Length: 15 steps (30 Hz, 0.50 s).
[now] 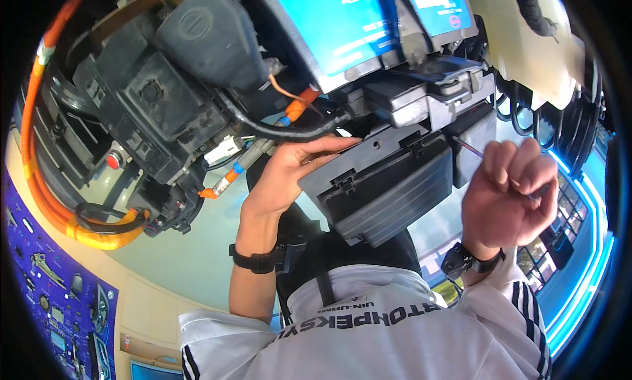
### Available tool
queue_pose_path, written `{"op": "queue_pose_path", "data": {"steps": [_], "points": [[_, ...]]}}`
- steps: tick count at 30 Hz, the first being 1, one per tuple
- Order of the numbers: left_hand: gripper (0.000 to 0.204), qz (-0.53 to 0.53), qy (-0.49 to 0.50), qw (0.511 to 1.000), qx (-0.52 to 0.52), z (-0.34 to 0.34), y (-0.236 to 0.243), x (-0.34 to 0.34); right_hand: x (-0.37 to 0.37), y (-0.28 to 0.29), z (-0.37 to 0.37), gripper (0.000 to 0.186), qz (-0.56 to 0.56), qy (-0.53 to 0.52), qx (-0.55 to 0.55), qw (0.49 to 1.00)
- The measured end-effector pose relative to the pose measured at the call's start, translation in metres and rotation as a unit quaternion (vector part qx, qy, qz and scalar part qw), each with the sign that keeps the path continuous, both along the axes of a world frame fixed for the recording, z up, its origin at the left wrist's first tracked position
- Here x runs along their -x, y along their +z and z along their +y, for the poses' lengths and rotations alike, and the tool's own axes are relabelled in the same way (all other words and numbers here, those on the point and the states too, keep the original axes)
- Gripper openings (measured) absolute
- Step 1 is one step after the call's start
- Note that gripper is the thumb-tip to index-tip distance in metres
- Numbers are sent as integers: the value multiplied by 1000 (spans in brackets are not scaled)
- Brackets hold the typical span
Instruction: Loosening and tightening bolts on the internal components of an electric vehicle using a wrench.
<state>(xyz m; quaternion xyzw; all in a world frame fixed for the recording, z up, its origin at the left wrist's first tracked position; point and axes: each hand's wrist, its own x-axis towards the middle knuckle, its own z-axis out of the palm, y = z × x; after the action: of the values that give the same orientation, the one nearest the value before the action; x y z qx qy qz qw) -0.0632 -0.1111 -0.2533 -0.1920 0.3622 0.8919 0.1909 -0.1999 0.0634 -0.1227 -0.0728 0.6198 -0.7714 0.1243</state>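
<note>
Hands: left (283,176) on black box (382,182) | right (507,189) grips screwdriver (469,147) | orange cables (46,182) nearby

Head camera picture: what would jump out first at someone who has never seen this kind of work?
Most likely the thick orange cable looping down the left side of the dark machinery. Then the two hands at the centre: the left hand rests on the edge of a ribbed grey box, while the right hand grips a slim tool pointed at that box. Bright blue panels stand out along the top.
</note>
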Motion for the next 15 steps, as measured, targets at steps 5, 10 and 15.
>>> {"op": "queue_pose_path", "data": {"steps": [5, 10, 15], "points": [[30, -16, 0, 1000, -2, -3, 7, 3, 9, -21, 3, 40, -45, 76, 60, 994], [31, -13, -4, 1000, -20, -3, 2, 4, 11, -37, 8, 37, -34, 98, 8, 995], [32, -20, 1, 999, -46, -1, 3, 7, 8, -34, 5, 41, -3, 120, -34, 992]]}}
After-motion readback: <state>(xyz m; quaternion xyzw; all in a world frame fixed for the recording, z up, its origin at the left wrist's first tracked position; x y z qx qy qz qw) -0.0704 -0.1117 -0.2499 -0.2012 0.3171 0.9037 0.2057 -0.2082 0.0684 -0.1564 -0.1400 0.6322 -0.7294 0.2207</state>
